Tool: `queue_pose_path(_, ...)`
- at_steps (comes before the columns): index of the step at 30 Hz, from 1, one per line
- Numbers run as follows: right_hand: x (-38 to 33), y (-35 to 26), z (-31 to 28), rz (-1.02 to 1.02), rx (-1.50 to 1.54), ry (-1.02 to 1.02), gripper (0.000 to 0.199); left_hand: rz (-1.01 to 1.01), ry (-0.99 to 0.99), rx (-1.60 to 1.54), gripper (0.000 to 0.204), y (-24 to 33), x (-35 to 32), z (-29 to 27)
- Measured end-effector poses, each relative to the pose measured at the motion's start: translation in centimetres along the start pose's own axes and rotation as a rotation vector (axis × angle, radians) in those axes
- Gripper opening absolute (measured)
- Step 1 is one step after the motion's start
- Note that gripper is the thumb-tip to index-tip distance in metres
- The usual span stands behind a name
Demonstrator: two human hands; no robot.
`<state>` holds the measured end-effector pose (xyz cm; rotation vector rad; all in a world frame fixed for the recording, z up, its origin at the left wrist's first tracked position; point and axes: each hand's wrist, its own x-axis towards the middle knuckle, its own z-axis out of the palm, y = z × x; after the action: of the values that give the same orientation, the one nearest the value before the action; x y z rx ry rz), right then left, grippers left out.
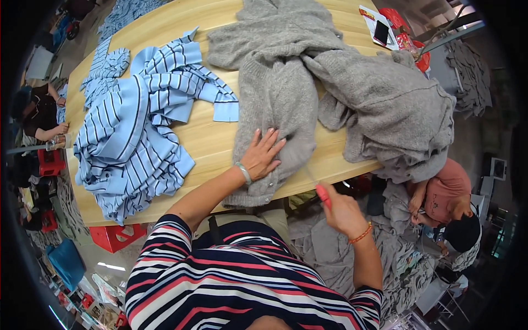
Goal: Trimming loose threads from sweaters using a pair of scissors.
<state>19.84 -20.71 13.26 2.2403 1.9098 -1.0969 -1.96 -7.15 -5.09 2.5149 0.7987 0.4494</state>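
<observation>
A fuzzy grey knit sweater [278, 104] is spread over the near middle of the table, its lower end close to the front edge. My left hand [263, 155] lies flat on it, fingers spread. My right hand [345, 212] is closed around the handle of a red-handled tool [324, 195] with a thin, blurred metal shaft. The shaft points up and left toward the sweater's right edge; whether its tip touches the knit I cannot tell. Small shiny buttons show near the sweater's lower end.
Striped blue knit garments [126, 132] are heaped on the left of the wooden table [214, 132]. More grey knitwear [390, 104] lies to the right. A phone [380, 33] rests at the far right. One person [440, 198] sits at right; another [41, 110] works at left.
</observation>
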Motion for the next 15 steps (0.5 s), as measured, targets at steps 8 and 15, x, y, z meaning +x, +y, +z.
queue_pose_path(8,1.8,-1.4,2.2,-0.075,-0.098,-0.12,0.045,-0.093,-0.109,0.118,0.059,-1.8,1.2,1.9)
queue_pose_path(15,2.3,-1.1,1.9,-0.077,-0.067,-0.125,0.045,-0.115,-0.085,0.159,0.059,-3.3,3.4,2.5)
